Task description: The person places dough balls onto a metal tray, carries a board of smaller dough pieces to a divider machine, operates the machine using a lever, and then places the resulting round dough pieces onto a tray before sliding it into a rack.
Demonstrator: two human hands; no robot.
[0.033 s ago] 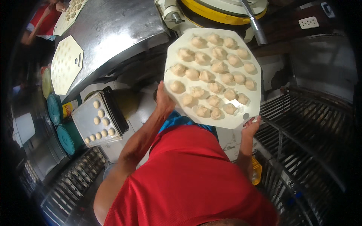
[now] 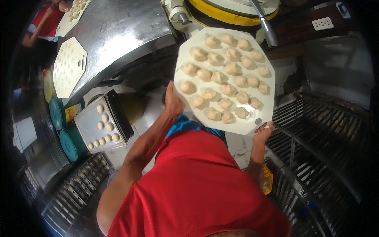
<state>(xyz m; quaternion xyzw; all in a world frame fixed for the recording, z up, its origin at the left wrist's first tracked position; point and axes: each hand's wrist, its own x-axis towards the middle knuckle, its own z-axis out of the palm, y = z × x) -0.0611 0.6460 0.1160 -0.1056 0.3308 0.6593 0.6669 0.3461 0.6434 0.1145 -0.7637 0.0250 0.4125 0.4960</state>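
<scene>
A cream eight-sided board (image 2: pixel 241 126) is held up in front of me, with several lumpy pieces of dough (image 2: pixel 233 69) spread over it. My left hand (image 2: pixel 173 99) grips its left edge, with most of the fingers hidden behind the board. At the lower right corner, my right hand (image 2: pixel 263 133) is closed on the board at its handle slot, the thumb on top. The dough pieces sit apart or nearly touching in rough rows.
A steel table (image 2: pixel 130 27) stands at upper left, with another cream board (image 2: pixel 68 71) at its edge. A co-worker (image 2: pixel 41 21) is beyond. Baking trays (image 2: pixel 85 126) with dough balls sit lower left, near teal lidded buckets (image 2: pixel 69 146). A yellow-rimmed machine (image 2: pixel 221 15) is ahead; metal racks (image 2: pixel 316 146) flank the right.
The board has shifted very slightly to the right and tilted a little, with the dough on it. Both hands keep their hold.
</scene>
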